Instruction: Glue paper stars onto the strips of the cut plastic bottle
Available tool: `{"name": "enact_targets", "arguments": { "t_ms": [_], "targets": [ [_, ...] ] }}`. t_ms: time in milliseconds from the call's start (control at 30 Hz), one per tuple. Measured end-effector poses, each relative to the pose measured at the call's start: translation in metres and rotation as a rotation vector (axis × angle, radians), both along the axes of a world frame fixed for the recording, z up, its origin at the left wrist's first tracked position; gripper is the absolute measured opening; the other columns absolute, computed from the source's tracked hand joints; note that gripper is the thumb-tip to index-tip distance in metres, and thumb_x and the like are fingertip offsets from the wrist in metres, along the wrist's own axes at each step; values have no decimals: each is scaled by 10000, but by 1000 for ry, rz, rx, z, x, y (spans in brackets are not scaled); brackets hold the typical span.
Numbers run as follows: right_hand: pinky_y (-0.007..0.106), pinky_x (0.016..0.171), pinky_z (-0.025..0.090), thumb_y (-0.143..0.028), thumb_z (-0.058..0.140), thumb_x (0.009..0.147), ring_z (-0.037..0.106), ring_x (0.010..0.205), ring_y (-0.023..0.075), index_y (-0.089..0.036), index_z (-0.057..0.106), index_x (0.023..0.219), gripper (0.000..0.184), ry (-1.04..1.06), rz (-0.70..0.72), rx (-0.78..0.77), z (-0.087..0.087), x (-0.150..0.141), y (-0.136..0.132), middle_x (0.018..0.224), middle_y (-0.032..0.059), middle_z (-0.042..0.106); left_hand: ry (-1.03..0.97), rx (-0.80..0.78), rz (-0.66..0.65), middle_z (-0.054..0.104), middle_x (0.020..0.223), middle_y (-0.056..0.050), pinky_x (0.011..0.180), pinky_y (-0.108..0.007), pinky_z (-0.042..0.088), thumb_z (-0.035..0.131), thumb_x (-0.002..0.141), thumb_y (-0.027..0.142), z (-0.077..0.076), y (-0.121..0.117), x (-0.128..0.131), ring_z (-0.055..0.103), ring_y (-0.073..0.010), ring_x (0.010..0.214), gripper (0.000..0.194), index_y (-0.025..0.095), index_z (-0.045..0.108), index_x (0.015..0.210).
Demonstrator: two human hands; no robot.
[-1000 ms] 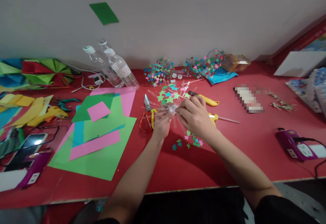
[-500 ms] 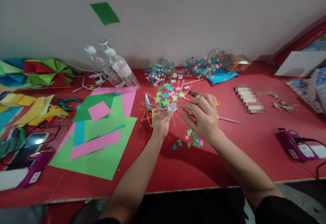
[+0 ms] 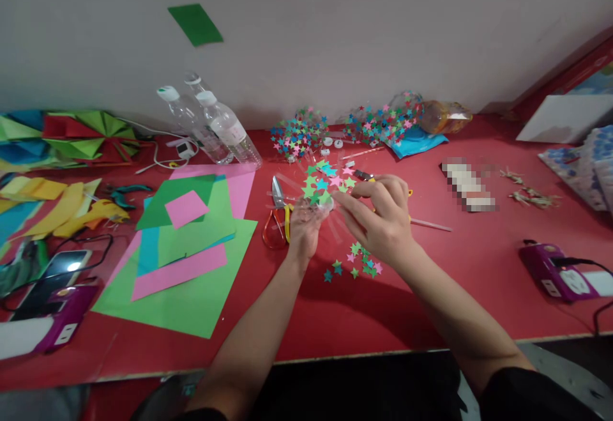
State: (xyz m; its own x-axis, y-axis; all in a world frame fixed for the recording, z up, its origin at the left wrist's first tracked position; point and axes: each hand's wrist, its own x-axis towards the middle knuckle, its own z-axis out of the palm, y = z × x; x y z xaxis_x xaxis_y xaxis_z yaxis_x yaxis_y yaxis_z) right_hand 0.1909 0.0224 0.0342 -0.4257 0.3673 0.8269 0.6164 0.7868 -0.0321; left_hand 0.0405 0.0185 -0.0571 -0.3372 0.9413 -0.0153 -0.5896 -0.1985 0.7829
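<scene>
My left hand [image 3: 305,224] is closed round the clear plastic piece [image 3: 326,205], fingers wrapped, no gap I can see; the piece is up in front of me over the middle of the red table [image 3: 287,319], thin see-through strips fanning out, coloured stars [image 3: 324,197] clustered on its far side. My right hand [image 3: 385,220] is at its right side, thumb and fingers drawn nearly together, tips right by the piece; can't tell if they touch it or pinch anything, too small. To do this well, I'd say: hold the piece steady low down with the left so the strips stay free, work with right fingertips only, come in from the side, press lightly. Soft strips probably bend, so back each one up instead of pushing it loose. Mind the stars already on, a sleeve of fingers could knock them. Loose stars [image 3: 354,273] lie on the near side, just below the hands, easy reach for the right. Scissors [image 3: 278,192] sit just left of my left hand, blades pointing away, keep knuckles clear
</scene>
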Motion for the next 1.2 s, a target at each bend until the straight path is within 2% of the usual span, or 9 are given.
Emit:
{"name": "enact_targets", "arguments": {
  "t_ms": [200,400,567,700,800,933,1200],
  "targets": [
    [359,878,401,-183,633,842,475,865,176,-248,643,1000,171,7,1,-2,0,0,1,875,14,620,-13,-40,-8,661,669,59,694,-253,514,901,422,159,6,0,2,606,-86,612,423,173,499,553],
    [355,877,400,-171,622,851,479,857,168,-263,646,955,140,-14,-2,-10,-1,0,2,864,2,630,1,-16,-23,641,654,60,754,-289,520,890,465,162,2,1,1,627,-103,654,392,177,510,561],
    [354,925,410,-158,636,841,471,845,155,-251,642,928,128,-27,24,33,0,1,1,866,-4,640,-44,-36,1,667,724,60,798,-285,510,874,480,136,-3,2,-1,641,-101,716,350,195,589,674],
    [353,940,412,-159,629,849,468,845,149,-246,653,866,92,-56,63,71,0,2,1,860,-6,637,-80,-77,-28,708,826,34,795,-277,502,881,474,137,1,1,-1,656,-128,810,418,212,639,806],
    [372,977,385,-147,617,857,466,849,145,-241,656,826,107,-110,89,85,-5,2,2,867,-10,634,-80,-68,-18,710,827,29,776,-274,504,880,505,166,4,1,-3,652,-130,803,409,216,648,838],
    [375,998,371,-141,614,861,471,842,143,-240,653,830,112,-140,99,85,-7,1,3,868,-13,636,-61,-55,-15,703,833,27,779,-272,506,861,546,161,4,2,-5,650,-126,795,381,214,640,851],
    [354,921,425,-156,648,840,481,831,154,-224,625,935,119,-54,48,33,5,3,3,859,0,657,11,-42,-56,664,700,49,711,-277,521,888,472,180,8,-1,2,638,-117,658,418,214,570,741]
  ]
}}
